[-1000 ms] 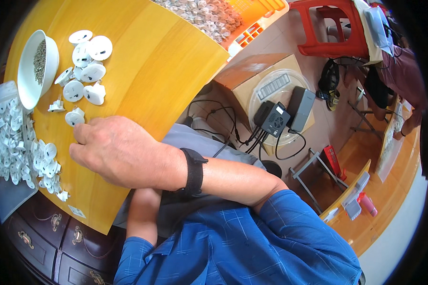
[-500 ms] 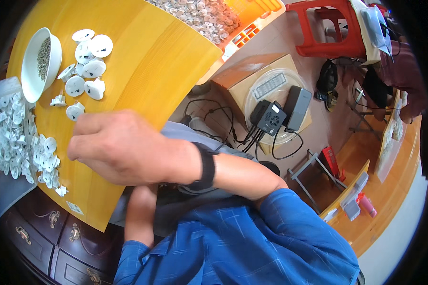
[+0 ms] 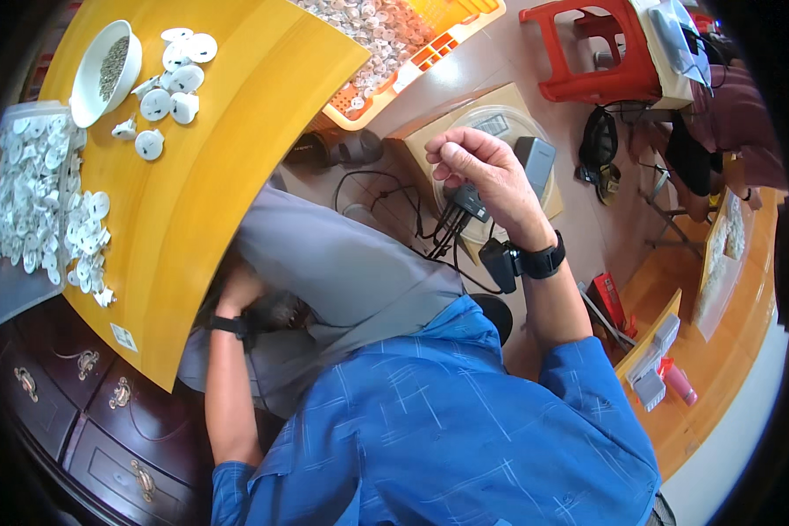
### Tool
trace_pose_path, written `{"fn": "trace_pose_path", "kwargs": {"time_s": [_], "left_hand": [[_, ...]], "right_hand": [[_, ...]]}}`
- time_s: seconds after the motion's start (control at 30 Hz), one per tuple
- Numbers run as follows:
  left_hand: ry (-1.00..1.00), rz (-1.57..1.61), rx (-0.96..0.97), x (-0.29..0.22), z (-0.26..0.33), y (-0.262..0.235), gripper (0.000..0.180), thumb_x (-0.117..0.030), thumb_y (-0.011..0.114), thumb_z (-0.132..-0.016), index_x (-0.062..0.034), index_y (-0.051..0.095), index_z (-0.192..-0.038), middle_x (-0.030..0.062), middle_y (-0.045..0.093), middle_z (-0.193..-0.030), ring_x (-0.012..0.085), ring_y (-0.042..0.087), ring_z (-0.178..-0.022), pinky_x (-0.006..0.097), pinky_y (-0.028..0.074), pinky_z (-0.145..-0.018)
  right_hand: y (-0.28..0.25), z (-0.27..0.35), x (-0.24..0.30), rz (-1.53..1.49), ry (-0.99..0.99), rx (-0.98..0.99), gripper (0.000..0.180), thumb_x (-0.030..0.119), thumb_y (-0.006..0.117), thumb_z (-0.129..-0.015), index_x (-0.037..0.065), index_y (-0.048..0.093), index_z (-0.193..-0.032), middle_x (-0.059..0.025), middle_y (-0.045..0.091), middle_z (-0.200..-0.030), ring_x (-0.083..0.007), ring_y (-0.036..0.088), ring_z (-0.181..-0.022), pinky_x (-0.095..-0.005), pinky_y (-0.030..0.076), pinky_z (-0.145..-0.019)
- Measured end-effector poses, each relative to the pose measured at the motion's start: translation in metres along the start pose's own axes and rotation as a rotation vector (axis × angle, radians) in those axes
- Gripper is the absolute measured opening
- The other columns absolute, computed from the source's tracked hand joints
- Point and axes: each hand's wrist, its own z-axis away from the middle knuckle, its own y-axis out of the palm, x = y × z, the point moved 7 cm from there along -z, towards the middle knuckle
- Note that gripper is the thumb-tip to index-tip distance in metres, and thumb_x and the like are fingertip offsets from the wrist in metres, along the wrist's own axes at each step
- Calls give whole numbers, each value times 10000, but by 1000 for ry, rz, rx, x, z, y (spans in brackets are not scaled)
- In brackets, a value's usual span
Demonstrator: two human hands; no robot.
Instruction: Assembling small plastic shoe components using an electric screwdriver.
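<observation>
My right hand (image 3: 486, 180) is raised to the right of the table, over a cardboard box. Its fingers are curled, with the thumb drawn in toward the index finger; anything between them is too small or hidden to make out. Below the table edge, next to my grey-trousered leg, is my left hand (image 3: 241, 285), its fingers hidden in shadow. On the yellow table (image 3: 228, 131) lies a loose group of round white plastic pieces with stems (image 3: 155, 103). A white bowl (image 3: 81, 98) beside them holds small greyish bits (image 3: 114, 68).
A heap of white pieces (image 3: 31, 184) lies in a clear bag at the left. An orange crate (image 3: 421, 54) holds more. The cardboard box (image 3: 425, 131) carries a round lid, dark devices and cables. A red stool (image 3: 548, 53) and another person's arm (image 3: 749, 167) are at the right.
My right hand has swung from above the table to the right, away from the white pieces. My left forearm now shows more fully. The view has shifted slightly.
</observation>
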Motion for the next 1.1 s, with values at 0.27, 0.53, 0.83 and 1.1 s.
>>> {"fn": "trace_pose_path", "kwargs": {"time_s": [0.27, 0.53, 0.83, 1.1], "left_hand": [[-589, 366, 49, -23, 84, -28, 552, -97, 605, -869, -7, 460, -1394, 100, 650, -1025, 107, 594, -649, 248, 480, -492], [-648, 461, -119, -52, 171, -42, 545, -62, 563, -892, -20, 429, -1419, 86, 617, -1139, 64, 572, -664, 180, 439, -472], [-533, 583, -310, -111, 236, -61, 594, -54, 589, -877, -58, 427, -1448, 189, 473, -1415, 59, 585, -703, 169, 457, -522], [-325, 797, -269, -179, 247, -61, 618, -80, 602, -850, 16, 415, -1431, 177, 528, -1370, 101, 631, -745, 184, 468, -538]], "right_hand": [[-84, 25, -11, 375, -172, -196, 154, 87, 646, -902, 25, 685, -1037, 25, 652, -854, -50, 568, -782, -221, 474, -725], [-118, 53, -13, 330, -37, -144, 176, 162, 622, -946, 47, 666, -1071, 12, 662, -915, -69, 614, -826, -215, 492, -751], [-14, 53, -34, -187, 117, 318, 287, 273, 526, -1017, 48, 610, -1174, -55, 681, -1073, -136, 662, -959, -264, 531, -833], [93, 61, -66, -315, 334, 666, 391, 341, 481, -1027, 30, 555, -1252, -144, 641, -1197, -234, 653, -1064, -339, 537, -890]]}}
